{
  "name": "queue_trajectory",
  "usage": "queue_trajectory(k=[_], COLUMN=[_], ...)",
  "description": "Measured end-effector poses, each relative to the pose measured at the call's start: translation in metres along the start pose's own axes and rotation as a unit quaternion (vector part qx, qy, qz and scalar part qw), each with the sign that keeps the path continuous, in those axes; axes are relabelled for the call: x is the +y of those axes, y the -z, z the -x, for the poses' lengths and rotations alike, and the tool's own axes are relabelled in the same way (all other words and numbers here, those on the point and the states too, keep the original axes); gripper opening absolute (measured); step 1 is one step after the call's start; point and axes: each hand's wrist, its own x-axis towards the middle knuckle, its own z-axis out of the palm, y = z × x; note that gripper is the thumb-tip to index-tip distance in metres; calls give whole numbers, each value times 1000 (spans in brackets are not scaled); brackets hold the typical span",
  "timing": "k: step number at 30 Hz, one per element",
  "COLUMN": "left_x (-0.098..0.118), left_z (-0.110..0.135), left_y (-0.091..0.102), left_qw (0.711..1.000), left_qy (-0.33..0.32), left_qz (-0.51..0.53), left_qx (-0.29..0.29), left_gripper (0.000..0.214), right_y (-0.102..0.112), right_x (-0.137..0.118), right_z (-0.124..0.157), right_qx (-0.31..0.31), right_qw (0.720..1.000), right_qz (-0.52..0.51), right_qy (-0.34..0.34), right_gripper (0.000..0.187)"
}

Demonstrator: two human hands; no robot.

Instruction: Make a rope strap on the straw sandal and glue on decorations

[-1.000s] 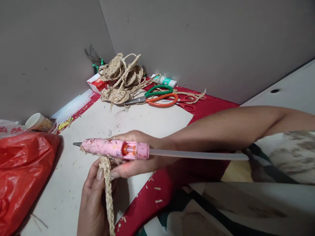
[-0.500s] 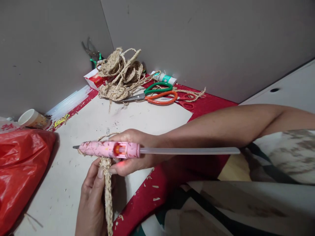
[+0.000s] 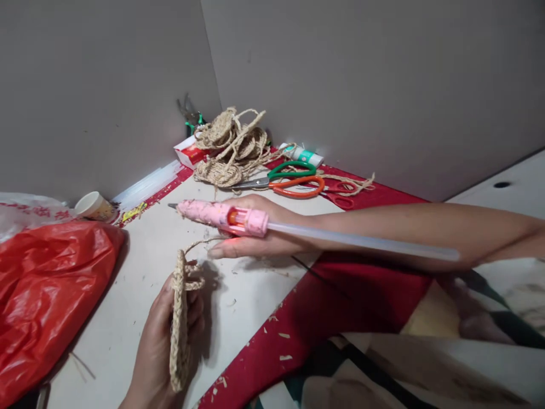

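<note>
Your left hand (image 3: 153,341) grips the braided straw piece (image 3: 177,329), which stands edge-on between the side of your hand at its nine o'clock and your curled fingertips (image 3: 196,317) at its three, a small loop jutting toward two. Your right hand (image 3: 285,245) is wrapped around the pink glue gun (image 3: 204,213) at the piece's one o'clock — nozzle toward nine, clear glue stick (image 3: 361,240) just past three — and a thin strand (image 3: 196,244) reaches your right thumb; I cannot tell whether it's pinched.
</note>
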Motion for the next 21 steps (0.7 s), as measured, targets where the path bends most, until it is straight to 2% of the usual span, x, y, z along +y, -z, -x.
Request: queue_trajectory(k=[2,4,6,10,14,16,17,19,20,21], left_x=[6,11,15,15,9,6,4,-3,-7,-12], left_z=[-4,-8,-10,-9,-5,-5,-5,-4,-3,-1], left_y=[4,8,10,13,15,17,17,17,16,14], left_qw=[999,997,995,992,987,983,981,977,977,977], left_qy=[18,28,35,41,44,55,64,86,95,103], left_qz=[37,53,65,82,87,75,67,47,37,27], left_qx=[-30,-53,-70,-92,-125,-155,-170,-189,-190,-185], left_gripper=[24,29,38,47,56,56,54,48,44,41], right_y=[9,13,16,24,38,38,36,24,16,8], right_x=[6,15,25,34,21,12,8,2,0,-1], right_z=[-6,-12,-17,-23,-20,-17,-14,-10,-8,-7], right_qx=[-55,-105,-147,-196,-207,-150,-107,-40,-38,-78], right_qw=[986,952,918,889,873,900,928,981,995,996], right_qz=[142,258,330,373,401,379,335,184,93,20], right_qy=[-62,-129,-165,-181,-186,-157,-125,-38,7,37], right_gripper=[51,41,40,52,40,34,33,36,40,45])
